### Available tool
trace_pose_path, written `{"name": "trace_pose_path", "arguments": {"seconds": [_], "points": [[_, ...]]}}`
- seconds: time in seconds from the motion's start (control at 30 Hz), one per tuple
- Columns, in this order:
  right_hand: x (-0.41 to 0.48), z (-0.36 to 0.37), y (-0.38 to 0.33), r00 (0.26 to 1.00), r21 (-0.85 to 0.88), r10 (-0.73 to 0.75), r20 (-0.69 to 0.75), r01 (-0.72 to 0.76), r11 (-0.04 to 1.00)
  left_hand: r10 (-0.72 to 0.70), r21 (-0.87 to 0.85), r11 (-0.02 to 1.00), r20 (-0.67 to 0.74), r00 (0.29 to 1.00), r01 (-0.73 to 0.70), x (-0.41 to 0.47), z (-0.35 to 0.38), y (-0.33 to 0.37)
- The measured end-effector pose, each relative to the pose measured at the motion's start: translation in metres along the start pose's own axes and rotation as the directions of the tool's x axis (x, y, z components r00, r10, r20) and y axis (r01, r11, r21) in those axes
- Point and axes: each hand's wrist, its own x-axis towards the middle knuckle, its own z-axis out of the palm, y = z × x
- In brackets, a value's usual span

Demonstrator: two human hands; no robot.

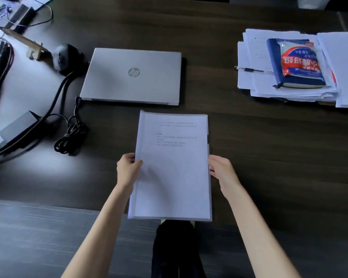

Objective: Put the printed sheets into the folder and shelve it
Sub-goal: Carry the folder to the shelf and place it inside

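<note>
Gripping folder (172,167) near laptop (132,76), left hand (128,169) and right hand (221,170) clasping edges; tilting risks printed sheets (175,149) sliding out.

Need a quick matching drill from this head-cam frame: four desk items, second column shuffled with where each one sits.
Items:
1. folder
2. laptop
3. snack packet
4. coiled cable

Places:
A. on the blue notebook atop the paper stack
B. held at both side edges by the left hand and right hand
C. left of the folder, on the desk
D. closed, beyond the folder's far edge

Pairs: 1-B, 2-D, 3-A, 4-C
</note>
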Motion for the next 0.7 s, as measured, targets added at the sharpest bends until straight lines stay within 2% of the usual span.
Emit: {"name": "trace_pose_path", "arguments": {"seconds": [0.1, 0.37, 0.53, 0.7], "points": [[-0.002, -0.001, 0.001, 1.000, 0.026, -0.022, 0.012, 0.022, 0.999, 0.036, -0.112, 0.993, 0.041, 0.998, -0.031, -0.005, -0.003, 0.001], [-0.016, 0.000, 0.007, 0.981, 0.185, -0.186, -0.057, 0.194, 0.964, 0.192, -0.168, 0.970, 0.100, 0.976, -0.174, -0.023, -0.005, 0.006], [-0.044, -0.027, -0.011, 0.914, 0.233, -0.359, -0.188, 0.396, 0.888, 0.273, -0.294, 0.930, 0.151, 0.950, -0.221, -0.044, -0.014, 0.038], [-0.083, -0.065, -0.036, 0.823, 0.303, -0.476, -0.309, 0.560, 0.771, 0.461, -0.401, 0.845, 0.213, 0.862, -0.353, -0.078, -0.011, 0.090]]}}
